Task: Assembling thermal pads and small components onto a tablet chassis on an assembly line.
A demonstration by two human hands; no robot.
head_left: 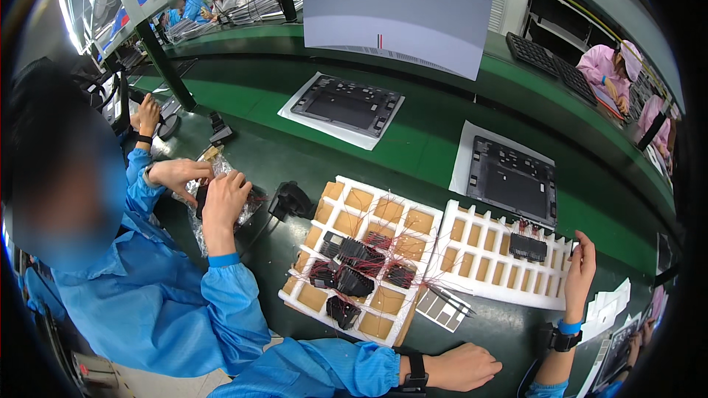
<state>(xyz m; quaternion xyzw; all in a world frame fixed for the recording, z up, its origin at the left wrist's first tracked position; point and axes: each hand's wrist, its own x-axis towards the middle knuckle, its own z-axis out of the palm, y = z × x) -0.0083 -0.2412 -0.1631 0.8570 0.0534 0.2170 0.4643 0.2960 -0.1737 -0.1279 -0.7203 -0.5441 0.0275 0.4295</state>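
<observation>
My left hand [463,366] rests on the dark green bench at the front, its fingers curled in a loose fist, with nothing visible in it. My right hand [580,271] is closed round the right end of a white foam tray [447,230] with many slots. In that tray lie several small black parts with red wires [528,247], side by side near its far edge. To the left is a larger foam tray [345,222] on cardboard, carrying bundles of black wired parts [354,281]. Between the trays and my left hand lies a white sheet with grey rectangles [444,308].
Two dark device panels, one at the back [346,105] and one at the right [514,178], lie on white sheets. A monitor [398,11] stands behind. At left, a co-worker in blue [162,287] handles a black part over a clear plastic bag [199,239]. A black adapter [290,200] sits nearby.
</observation>
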